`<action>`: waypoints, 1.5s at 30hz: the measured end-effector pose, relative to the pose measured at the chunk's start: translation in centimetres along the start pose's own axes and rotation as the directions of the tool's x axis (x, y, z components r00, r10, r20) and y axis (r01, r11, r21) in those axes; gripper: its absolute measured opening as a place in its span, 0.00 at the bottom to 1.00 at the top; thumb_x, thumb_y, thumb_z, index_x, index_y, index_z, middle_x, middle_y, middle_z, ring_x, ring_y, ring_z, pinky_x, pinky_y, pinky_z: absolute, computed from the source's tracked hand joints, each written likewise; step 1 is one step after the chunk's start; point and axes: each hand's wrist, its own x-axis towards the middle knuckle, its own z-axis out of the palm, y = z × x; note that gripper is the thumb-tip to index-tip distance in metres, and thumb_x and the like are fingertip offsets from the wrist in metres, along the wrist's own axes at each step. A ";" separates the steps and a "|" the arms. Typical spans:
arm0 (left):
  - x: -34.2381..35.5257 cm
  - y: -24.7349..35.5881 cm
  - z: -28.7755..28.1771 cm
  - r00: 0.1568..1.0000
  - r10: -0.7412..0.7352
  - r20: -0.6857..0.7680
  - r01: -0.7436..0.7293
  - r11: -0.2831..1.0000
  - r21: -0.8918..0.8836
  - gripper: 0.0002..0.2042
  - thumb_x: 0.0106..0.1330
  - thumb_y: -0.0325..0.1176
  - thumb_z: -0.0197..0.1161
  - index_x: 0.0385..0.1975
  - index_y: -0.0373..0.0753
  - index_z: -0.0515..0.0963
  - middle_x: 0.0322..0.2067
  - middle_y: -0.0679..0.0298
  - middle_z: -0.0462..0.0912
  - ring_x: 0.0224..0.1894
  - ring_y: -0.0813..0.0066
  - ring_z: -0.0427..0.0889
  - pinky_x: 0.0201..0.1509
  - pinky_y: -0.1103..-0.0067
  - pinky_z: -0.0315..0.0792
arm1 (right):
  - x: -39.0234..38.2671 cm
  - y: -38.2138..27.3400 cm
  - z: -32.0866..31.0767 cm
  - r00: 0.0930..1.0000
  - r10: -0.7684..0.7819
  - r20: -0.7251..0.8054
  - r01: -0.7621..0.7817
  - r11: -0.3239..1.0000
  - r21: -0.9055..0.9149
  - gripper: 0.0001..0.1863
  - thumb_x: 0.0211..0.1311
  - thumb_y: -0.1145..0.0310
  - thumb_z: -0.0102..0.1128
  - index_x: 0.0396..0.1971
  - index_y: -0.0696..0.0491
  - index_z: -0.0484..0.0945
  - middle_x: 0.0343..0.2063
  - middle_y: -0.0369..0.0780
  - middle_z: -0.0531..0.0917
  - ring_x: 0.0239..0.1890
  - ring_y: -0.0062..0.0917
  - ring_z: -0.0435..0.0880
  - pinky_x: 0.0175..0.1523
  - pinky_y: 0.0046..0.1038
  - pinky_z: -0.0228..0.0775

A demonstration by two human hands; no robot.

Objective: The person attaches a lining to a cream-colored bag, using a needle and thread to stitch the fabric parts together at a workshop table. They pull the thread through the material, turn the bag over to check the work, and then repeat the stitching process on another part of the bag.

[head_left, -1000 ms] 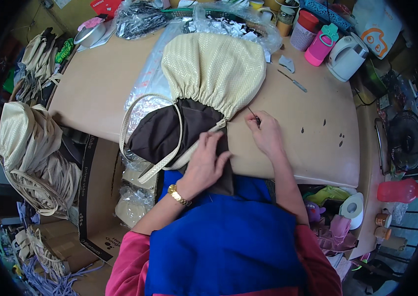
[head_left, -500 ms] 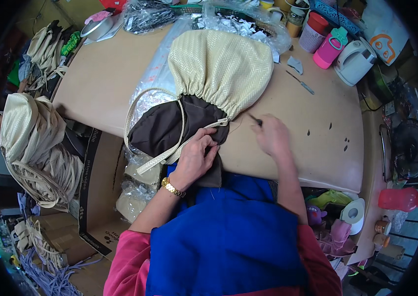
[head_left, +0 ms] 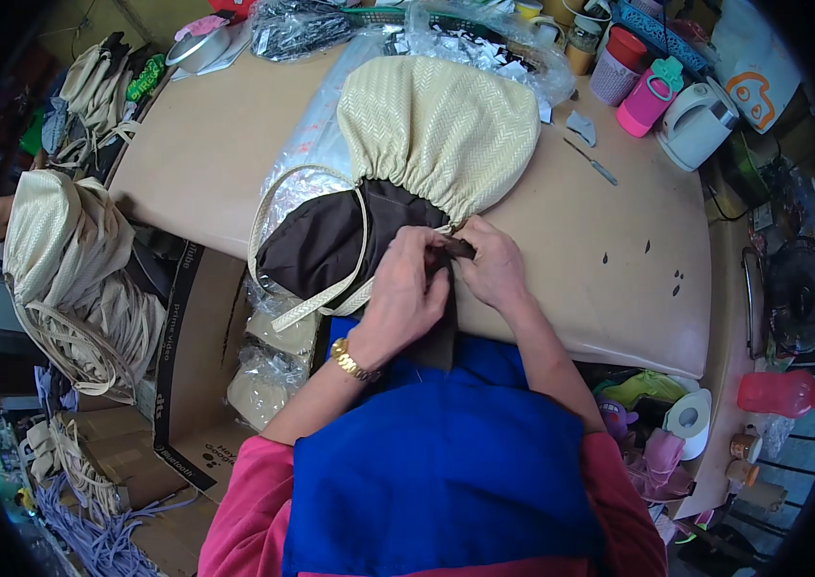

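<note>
Brown cardboard box [head_left: 198, 327] with black printed band, left of the surface's [head_left: 561, 279] near edge. Clear plastic packages [head_left: 268, 370] of cream goods beside it. Crinkled clear plastic bag [head_left: 484, 43] at far edge.

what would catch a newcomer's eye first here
The cream woven bag with gathered brown lining lies mid-table, and both hands, the left hand and right hand, pinch the lining at its near edge. A heap of similar cream bags sits at far left.

Bag [head_left: 426, 135] on table [head_left: 600, 260], kettle [head_left: 696, 120] right
</note>
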 end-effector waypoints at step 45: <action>-0.1 -5.1 3.1 0.916 -0.384 0.117 0.338 0.582 -0.739 0.03 0.70 0.22 0.50 0.40 0.31 0.66 0.36 0.56 0.81 0.37 0.78 0.81 0.45 0.81 0.77 | -0.8 -1.7 -0.2 0.982 0.174 0.069 -0.157 0.966 -0.206 0.11 0.54 0.65 0.67 0.34 0.54 0.81 0.34 0.46 0.80 0.38 0.44 0.81 0.45 0.41 0.72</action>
